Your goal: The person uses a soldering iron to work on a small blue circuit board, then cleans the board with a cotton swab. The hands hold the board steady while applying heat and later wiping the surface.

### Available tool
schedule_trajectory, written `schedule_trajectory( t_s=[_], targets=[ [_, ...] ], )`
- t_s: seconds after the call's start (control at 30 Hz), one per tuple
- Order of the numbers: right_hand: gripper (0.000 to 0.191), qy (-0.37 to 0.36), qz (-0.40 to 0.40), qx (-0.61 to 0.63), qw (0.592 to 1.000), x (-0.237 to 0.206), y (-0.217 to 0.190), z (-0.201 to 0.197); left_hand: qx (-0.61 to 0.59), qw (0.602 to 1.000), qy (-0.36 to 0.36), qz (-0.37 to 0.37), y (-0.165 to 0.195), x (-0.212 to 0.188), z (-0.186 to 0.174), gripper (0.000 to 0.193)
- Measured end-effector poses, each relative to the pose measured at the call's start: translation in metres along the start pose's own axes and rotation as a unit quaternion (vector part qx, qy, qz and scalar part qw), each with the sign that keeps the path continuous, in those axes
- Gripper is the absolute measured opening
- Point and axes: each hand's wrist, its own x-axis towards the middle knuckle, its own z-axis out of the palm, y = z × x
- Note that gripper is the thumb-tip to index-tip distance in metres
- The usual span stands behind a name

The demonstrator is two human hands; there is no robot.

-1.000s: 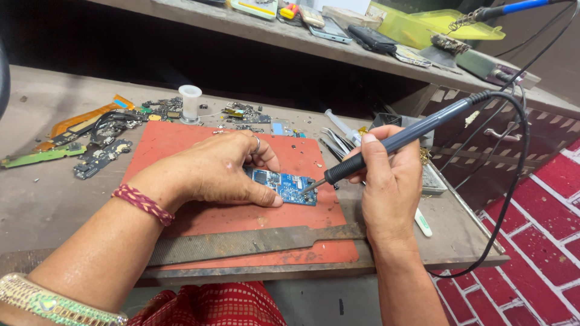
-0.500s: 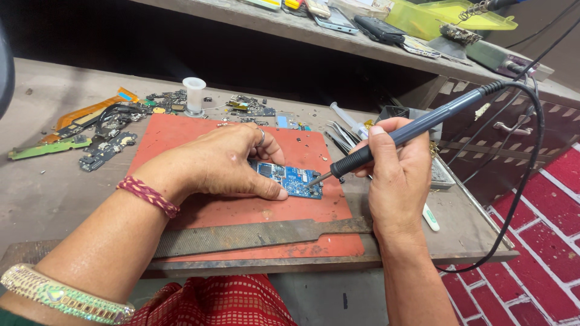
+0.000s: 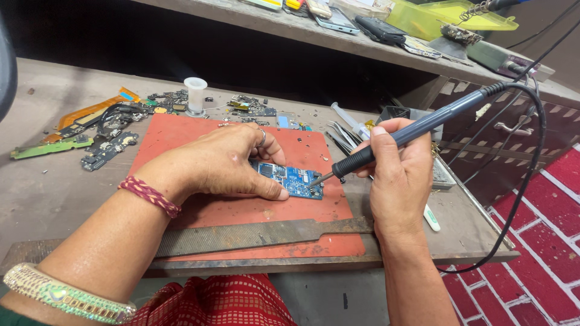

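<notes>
A small blue circuit board [image 3: 294, 180] lies on a red work mat [image 3: 314, 211] on the bench. My left hand [image 3: 226, 163] presses down on the board's left part, thumb along its near edge; a ring is on one finger. My right hand [image 3: 396, 175] grips a dark soldering iron [image 3: 417, 130] like a pen. Its metal tip touches the board's right edge. The iron's black cable [image 3: 531, 151] loops off to the right and down past the bench edge.
Loose phone parts and flex cables [image 3: 103, 136] lie at the left. A small white cup [image 3: 195, 96] stands behind the mat, tweezers [image 3: 341, 136] to its right. A long metal file [image 3: 254, 235] lies along the mat's near edge. A cluttered shelf [image 3: 362, 45] runs behind.
The view has shifted slightly. Both hands keep their places; the iron's tip stays at the board's right edge.
</notes>
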Motion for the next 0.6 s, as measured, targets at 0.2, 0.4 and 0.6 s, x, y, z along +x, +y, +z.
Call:
schedule_trajectory(
  t_s=[0.2, 0.4, 0.6],
  targets=[
    [0.012, 0.0, 0.007, 0.0, 1.0, -0.0004, -0.0002, 0.0002, 0.0, 1.0, 0.002, 0.005, 0.0003, -0.0008, 0.0002, 0.051],
    [0.013, 0.004, 0.024, -0.009, 1.0, 0.0009, -0.0013, 0.0014, 0.003, 1.0, 0.002, -0.007, 0.0012, -0.0013, 0.0003, 0.051],
    [0.013, -0.003, 0.014, 0.002, 1.0, -0.0001, -0.0018, 0.0011, 0.0, 1.0, 0.003, -0.006, 0.0019, -0.0017, 0.0006, 0.052]
  ],
)
